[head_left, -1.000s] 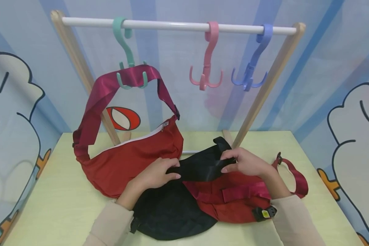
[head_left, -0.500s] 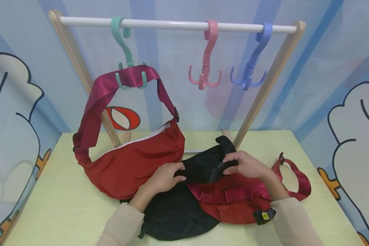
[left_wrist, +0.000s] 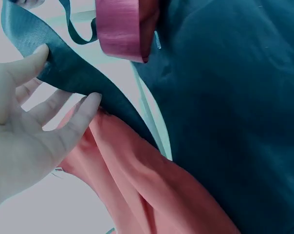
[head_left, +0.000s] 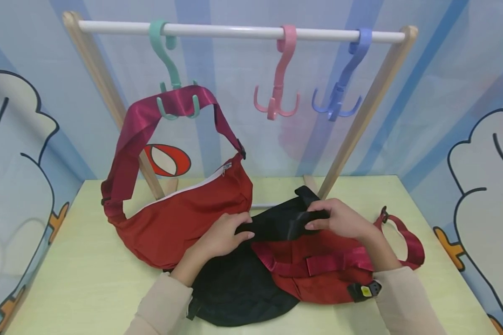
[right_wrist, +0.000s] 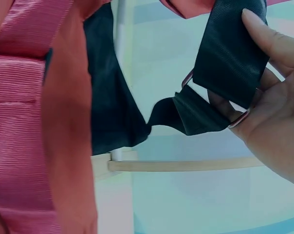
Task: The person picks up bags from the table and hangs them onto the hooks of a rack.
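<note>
The left hand (head_left: 225, 235) and right hand (head_left: 339, 217) pinch the black strap (head_left: 276, 227); the black bag (head_left: 241, 286) lies below the left fingers. Probably light, limp and slightly slick, it suits holding by the strap.

The black bag (head_left: 243, 291) lies limp on the near middle of the table (head_left: 79, 288), its rounded edge toward the near side, its right side against a red bag (head_left: 322, 286). Its wide, smooth black strap (head_left: 276, 227) slants up from left to far right above the body, the left hand (head_left: 226, 235) gripping one stretch and the right hand (head_left: 341, 218) another. Beside the right hand, the strap folds back through a thin slider buckle (right_wrist: 240, 118), its loose part twisted.
</note>
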Tool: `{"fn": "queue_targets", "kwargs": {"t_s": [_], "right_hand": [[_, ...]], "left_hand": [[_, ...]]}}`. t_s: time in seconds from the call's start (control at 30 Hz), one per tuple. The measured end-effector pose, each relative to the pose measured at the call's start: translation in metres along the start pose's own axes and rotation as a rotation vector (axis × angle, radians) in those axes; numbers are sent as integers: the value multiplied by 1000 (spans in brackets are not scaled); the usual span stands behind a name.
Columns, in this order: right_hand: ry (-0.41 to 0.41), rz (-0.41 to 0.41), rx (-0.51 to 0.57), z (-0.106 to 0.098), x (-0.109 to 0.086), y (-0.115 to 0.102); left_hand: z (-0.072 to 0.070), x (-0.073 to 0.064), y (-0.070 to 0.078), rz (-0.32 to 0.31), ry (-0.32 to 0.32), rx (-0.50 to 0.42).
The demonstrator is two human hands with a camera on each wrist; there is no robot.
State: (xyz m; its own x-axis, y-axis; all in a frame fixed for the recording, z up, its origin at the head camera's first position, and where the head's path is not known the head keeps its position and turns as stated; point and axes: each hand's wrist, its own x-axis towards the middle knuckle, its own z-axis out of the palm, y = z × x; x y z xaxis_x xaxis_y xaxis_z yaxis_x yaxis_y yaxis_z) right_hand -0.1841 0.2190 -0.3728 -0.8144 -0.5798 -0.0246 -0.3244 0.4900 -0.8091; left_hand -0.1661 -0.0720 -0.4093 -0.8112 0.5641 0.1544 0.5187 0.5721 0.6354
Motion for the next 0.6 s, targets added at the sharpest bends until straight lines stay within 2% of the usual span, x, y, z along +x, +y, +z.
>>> {"fn": "queue_targets", "kwargs": {"t_s": [0.1,0.23,0.47,0.6], "right_hand": [[-3,9,18,-3,1,-5],[-28,3,23,-7,2,-10],[-83,-65,-37,-20,4,-22],[-110,-131,-79,-27,3,-28]], "left_hand": [[-3,2,2,15,-9,-3],[-8,6,7,-5,-48,-35],[-14,11,15,-28,-80,-71],[-16,12,18,-33,-82,-73]]}}
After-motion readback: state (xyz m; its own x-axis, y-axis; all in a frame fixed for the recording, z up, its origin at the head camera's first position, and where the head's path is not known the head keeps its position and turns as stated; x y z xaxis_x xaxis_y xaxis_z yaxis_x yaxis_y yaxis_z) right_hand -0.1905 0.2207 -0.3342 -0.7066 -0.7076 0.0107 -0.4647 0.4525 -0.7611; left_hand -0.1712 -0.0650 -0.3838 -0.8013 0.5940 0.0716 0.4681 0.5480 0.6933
